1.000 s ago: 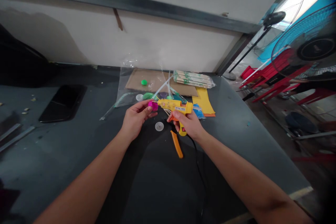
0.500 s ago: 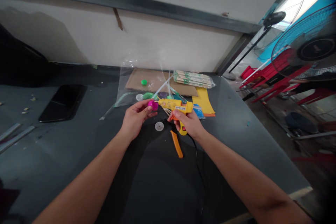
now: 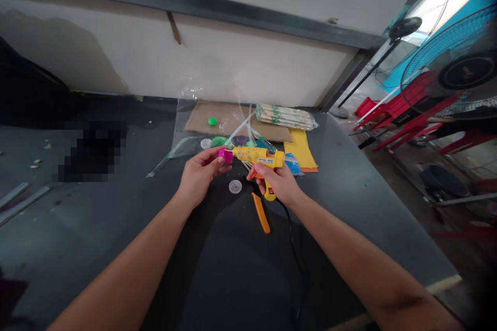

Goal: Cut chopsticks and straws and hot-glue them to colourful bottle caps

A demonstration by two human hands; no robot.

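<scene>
Between the fingertips of my left hand (image 3: 199,175) is a small magenta bottle cap (image 3: 225,155), held above the table. My right hand (image 3: 280,180) wraps round the handle of a yellow hot glue gun (image 3: 254,155), fingers at its orange trigger. The gun's nozzle points left and meets the cap, or sits just at it; I cannot tell whether glue is coming out. Below the two hands lie a round translucent white cap (image 3: 235,186) and an orange utility knife (image 3: 261,213). The gun's black cord (image 3: 292,240) trails down toward the front edge.
Behind my hands lie cardboard (image 3: 202,114) with a green cap (image 3: 212,121), a clear plastic bag (image 3: 181,132), wrapped wooden sticks (image 3: 286,116) and yellow sheets (image 3: 305,150). Metal strips (image 3: 24,206) rest at the left. A fan (image 3: 466,70) stands beyond the table's right edge.
Almost nothing differs. Both hands, the cap and the glue gun hold nearly the same place, with the nozzle still at the cap.
</scene>
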